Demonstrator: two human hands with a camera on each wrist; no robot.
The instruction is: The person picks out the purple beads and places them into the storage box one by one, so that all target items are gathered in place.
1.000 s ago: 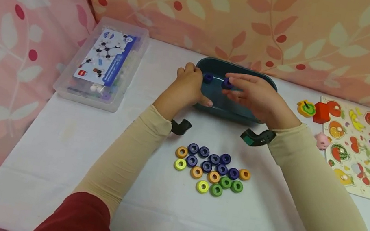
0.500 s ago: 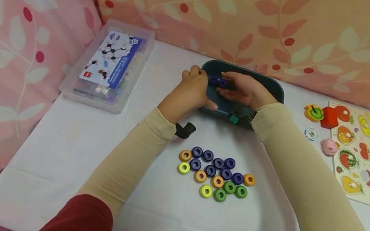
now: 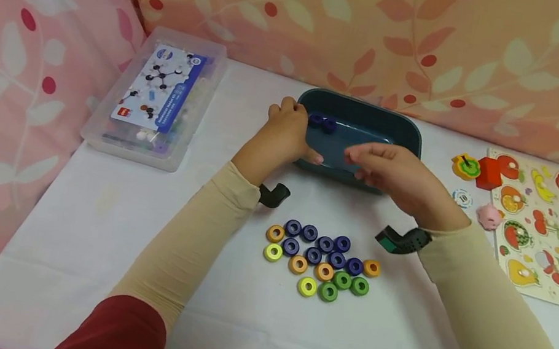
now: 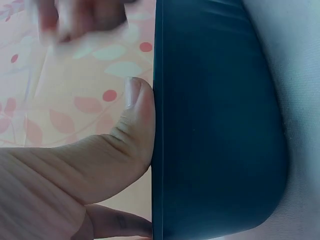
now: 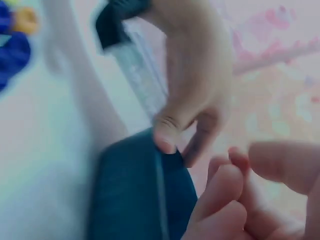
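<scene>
My left hand (image 3: pixel 287 132) grips the left end of a dark teal plastic bin (image 3: pixel 351 179), its thumb on the near rim. In the left wrist view the thumb (image 4: pixel 135 135) presses along the bin's edge. Two purple ring-shaped beads (image 3: pixel 329 124) lie side by side inside, near the back left corner. Over the bin's right front part hovers my right hand (image 3: pixel 402 177), fingers loosely bent, nothing held. The right wrist view shows its fingers (image 5: pixel 220 190) near the bin's rim. In front of the bin lies a cluster of purple beads (image 3: pixel 324 244), orange beads (image 3: pixel 298 264), yellow beads (image 3: pixel 307 287) and green beads (image 3: pixel 342 280).
A clear plastic case (image 3: pixel 158 97) with a molecule-picture label stands at the left. At the right lie a fruit puzzle board (image 3: pixel 554 241), a red block (image 3: pixel 490 173), a yellow-green toy piece (image 3: pixel 466 167), a pink toy (image 3: pixel 489 216) and a round white chip (image 3: pixel 462 198).
My right hand set a purple bead beside the other in the bin, let go, and drew back toward the near right. The left hand stays on the bin.
</scene>
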